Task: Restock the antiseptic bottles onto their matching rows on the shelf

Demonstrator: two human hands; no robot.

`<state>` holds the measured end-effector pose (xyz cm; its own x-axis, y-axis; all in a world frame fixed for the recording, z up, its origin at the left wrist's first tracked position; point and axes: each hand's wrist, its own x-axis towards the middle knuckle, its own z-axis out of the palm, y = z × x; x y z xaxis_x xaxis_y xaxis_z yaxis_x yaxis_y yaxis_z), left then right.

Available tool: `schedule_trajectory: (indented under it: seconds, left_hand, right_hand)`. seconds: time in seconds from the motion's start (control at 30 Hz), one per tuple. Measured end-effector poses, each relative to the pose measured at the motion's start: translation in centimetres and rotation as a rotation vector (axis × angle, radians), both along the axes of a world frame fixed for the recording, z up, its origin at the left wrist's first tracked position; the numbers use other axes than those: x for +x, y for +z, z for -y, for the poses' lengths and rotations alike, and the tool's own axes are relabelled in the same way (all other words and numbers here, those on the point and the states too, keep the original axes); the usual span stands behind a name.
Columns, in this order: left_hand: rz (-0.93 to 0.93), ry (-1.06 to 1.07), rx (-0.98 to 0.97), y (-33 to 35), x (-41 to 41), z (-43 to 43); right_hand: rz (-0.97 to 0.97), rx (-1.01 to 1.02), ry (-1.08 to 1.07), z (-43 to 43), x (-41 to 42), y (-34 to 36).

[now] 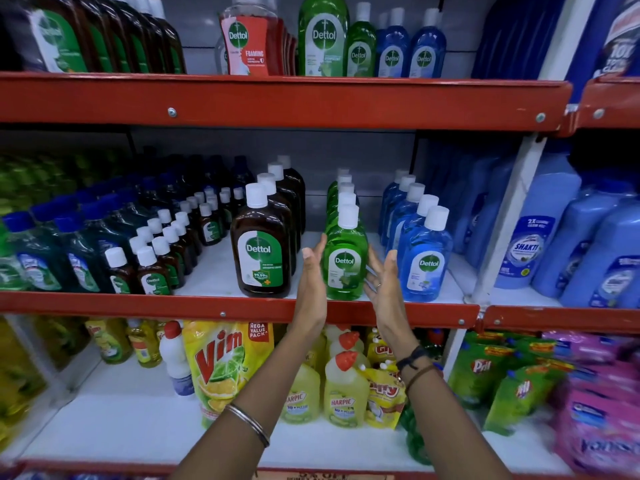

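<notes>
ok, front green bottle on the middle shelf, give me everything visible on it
The front green bottle is clear plastic filled with green liquid, with a white screw cap and a green-and-white Dettol label. It stands upright at the front edge of the middle shelf, heading a row of matching green bottles. The left hand and right hand, both open, flank it; whether they touch it is unclear.

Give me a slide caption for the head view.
Open hands flank the front green bottle on the shelf.

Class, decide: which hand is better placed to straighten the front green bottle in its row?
Probably the right hand: its fingers sit against the green white-capped plastic bottle, while the left hand seems just clear.
</notes>
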<state>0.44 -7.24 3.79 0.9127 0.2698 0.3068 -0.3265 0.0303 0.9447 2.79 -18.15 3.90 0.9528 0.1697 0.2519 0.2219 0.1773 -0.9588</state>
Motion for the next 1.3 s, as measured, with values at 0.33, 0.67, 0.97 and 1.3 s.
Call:
schedule_trajectory:
  seconds: [0.33, 0.67, 0.97, 1.3]
  left_hand:
    - [0.353, 0.120, 0.128, 0.0, -1.7, 5.4]
    - [-0.030, -0.117, -0.004, 1.0, 2.3, 11.1]
    - [-0.006, -0.094, 0.026, 0.3, 2.9, 12.1]
    - [0.032, -0.024, 0.145, 0.7, 1.8, 11.6]
  right_hand:
    - [0.360, 0.233, -0.500, 6.0, -0.2, -0.9]
    - [0.028, 0.127, -0.207, 10.2, 2.1, 0.2]
    - [-0.004, 0.088, -0.132, 11.5, 2.1, 0.5]
    - [0.031, 0.084, -0.222, 12.0, 1.2, -0.3]
